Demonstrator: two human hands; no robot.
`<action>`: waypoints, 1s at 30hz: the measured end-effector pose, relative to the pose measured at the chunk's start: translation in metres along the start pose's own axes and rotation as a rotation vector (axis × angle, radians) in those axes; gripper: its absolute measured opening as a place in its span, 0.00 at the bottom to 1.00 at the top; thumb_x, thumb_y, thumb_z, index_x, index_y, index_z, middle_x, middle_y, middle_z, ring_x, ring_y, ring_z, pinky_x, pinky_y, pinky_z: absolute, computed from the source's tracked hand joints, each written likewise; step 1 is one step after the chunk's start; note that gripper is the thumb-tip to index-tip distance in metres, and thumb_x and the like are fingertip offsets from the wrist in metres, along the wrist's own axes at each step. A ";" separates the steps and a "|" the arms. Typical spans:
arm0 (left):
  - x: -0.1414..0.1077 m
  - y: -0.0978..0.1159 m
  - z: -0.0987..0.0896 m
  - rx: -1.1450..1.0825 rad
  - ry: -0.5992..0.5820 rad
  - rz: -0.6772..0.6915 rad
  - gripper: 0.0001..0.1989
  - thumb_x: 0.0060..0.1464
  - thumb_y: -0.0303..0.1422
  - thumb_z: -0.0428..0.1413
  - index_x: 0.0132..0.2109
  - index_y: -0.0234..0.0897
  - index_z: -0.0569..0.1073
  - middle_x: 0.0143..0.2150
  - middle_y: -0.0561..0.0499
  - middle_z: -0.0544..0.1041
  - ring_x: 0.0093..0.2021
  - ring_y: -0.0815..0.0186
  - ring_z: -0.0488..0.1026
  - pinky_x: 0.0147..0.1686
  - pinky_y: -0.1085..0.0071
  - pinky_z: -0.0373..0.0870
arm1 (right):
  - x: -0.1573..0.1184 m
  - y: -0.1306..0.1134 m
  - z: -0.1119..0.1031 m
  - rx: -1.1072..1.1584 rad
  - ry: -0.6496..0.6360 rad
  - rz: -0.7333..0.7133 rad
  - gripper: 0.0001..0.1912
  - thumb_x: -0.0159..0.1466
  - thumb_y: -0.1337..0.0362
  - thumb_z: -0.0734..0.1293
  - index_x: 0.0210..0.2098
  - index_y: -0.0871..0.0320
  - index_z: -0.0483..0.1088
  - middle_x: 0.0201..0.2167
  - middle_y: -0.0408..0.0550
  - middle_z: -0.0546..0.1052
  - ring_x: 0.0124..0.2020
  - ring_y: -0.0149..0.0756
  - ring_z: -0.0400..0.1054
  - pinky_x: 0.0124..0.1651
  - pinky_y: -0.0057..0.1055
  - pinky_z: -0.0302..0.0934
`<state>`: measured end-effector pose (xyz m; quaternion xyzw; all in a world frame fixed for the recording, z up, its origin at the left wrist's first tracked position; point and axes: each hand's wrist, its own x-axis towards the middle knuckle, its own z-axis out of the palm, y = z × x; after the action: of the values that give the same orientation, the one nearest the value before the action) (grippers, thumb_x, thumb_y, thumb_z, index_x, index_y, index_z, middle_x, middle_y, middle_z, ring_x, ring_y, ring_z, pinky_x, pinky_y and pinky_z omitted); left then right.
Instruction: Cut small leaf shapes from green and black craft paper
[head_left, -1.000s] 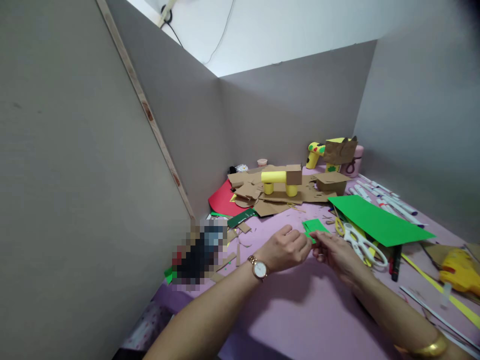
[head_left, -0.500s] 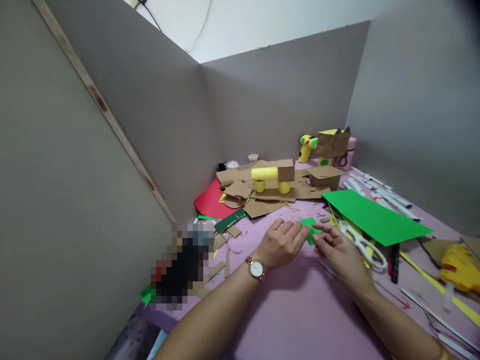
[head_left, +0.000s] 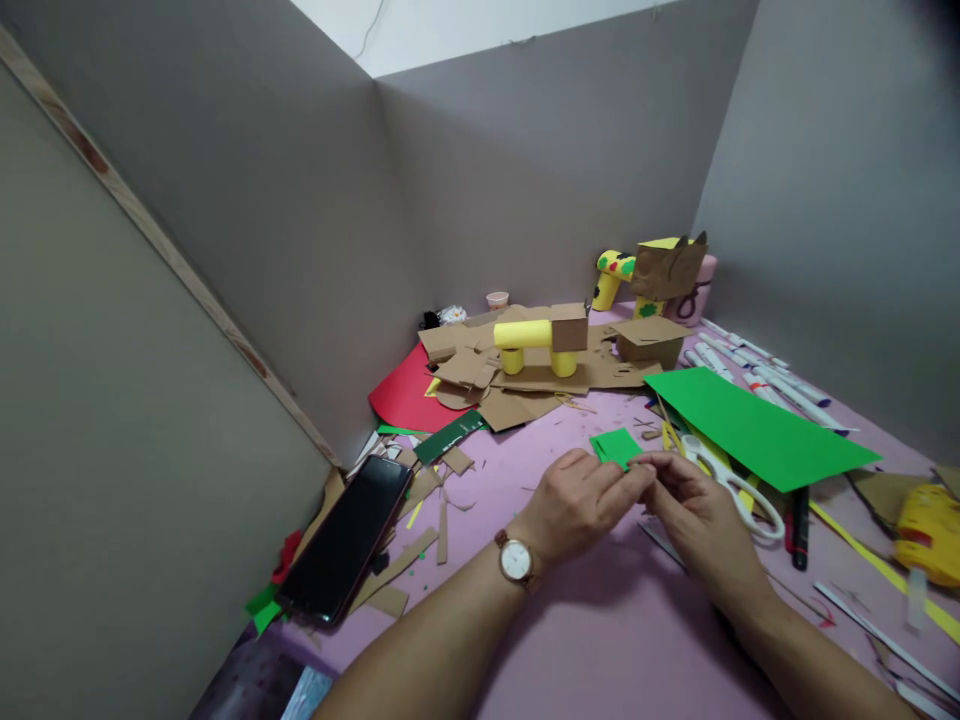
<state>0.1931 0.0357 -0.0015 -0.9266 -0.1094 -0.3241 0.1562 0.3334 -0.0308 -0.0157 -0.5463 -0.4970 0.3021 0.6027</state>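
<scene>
A small piece of green paper [head_left: 615,446] projects past my fingertips over the table, and its near edge is hidden by my fingers. My left hand [head_left: 585,503], with a wristwatch above it, is closed with its fingertips pinched on the paper's near edge. Thumb and fingers of my right hand [head_left: 694,510] pinch the same paper, touching the left fingertips. Just beyond the right hand lie white-handled scissors [head_left: 754,495] and a large green sheet [head_left: 757,425]. Further back stands a yellow paper-tube animal [head_left: 525,335] with a cardboard box head.
A phone [head_left: 345,540] lies at the left among cardboard scraps [head_left: 394,570]. Flat cardboard pieces [head_left: 517,408] and a red sheet [head_left: 409,395] are behind. Several markers [head_left: 787,390] and a yellow glue gun [head_left: 930,530] occupy the right. Grey partitions [head_left: 555,180] enclose the table.
My hands have come together at the paper's near corner, and more of the green paper shows beyond them. The view has shifted slightly, and the phone is now visible.
</scene>
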 end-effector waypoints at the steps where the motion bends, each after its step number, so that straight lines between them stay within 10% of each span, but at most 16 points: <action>1: 0.000 0.001 -0.002 0.000 -0.010 0.025 0.13 0.64 0.27 0.41 0.51 0.31 0.65 0.31 0.52 0.75 0.29 0.68 0.70 0.32 0.69 0.65 | 0.000 0.002 -0.001 -0.001 0.000 -0.008 0.10 0.59 0.55 0.66 0.33 0.54 0.68 0.26 0.42 0.71 0.27 0.35 0.63 0.30 0.29 0.58; 18: -0.009 0.005 0.006 -0.082 0.095 -0.164 0.11 0.62 0.29 0.45 0.37 0.31 0.70 0.30 0.48 0.77 0.32 0.67 0.72 0.33 0.69 0.69 | -0.006 -0.002 -0.003 -0.204 -0.021 -0.240 0.03 0.60 0.62 0.66 0.33 0.53 0.71 0.31 0.46 0.74 0.32 0.39 0.68 0.33 0.33 0.62; 30: -0.016 0.000 0.005 -0.057 0.086 -0.102 0.09 0.61 0.27 0.48 0.35 0.33 0.71 0.34 0.49 0.79 0.35 0.68 0.74 0.41 0.66 0.69 | -0.005 0.007 -0.016 -0.635 0.013 -0.718 0.05 0.62 0.67 0.65 0.34 0.57 0.74 0.30 0.52 0.76 0.33 0.42 0.70 0.37 0.38 0.66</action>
<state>0.1844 0.0358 -0.0155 -0.9091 -0.1404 -0.3741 0.1176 0.3483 -0.0396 -0.0226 -0.4989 -0.7183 -0.0954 0.4754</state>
